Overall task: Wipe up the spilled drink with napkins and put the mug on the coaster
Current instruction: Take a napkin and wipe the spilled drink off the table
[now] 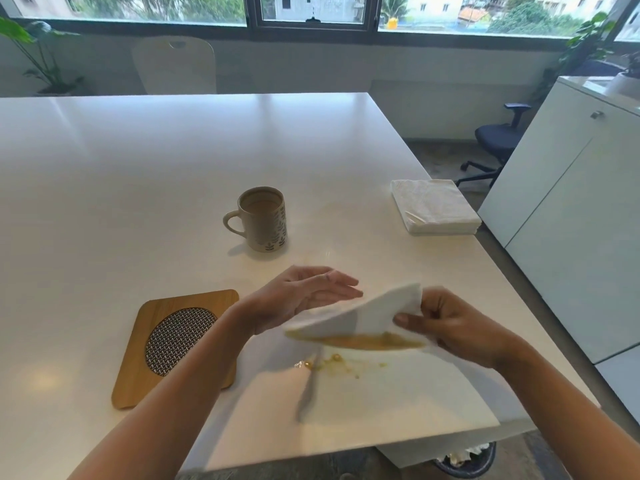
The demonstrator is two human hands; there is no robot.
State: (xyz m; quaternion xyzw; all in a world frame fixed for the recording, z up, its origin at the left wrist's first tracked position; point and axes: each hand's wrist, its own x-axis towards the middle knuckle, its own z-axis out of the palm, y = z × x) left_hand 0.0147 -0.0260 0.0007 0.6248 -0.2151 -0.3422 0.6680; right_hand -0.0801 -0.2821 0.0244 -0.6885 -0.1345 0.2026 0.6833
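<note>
A cream mug (262,220) with a leaf pattern stands upright on the white table (138,161), a pale drink inside it. A wooden coaster (173,344) with a woven round centre lies to the front left, apart from the mug. My right hand (453,327) pinches the upper edge of a white napkin (381,393), folding it over; a yellow-brown wet stain runs along its fold. A small wet patch of spill (306,364) shows at the napkin's left edge. My left hand (304,296) hovers with straight fingers just left of the raised napkin flap.
A stack of white napkins (434,206) sits near the table's right edge. A white cabinet (571,202) stands to the right, an office chair (495,143) behind it. A bin with crumpled paper (467,459) is under the table's near edge.
</note>
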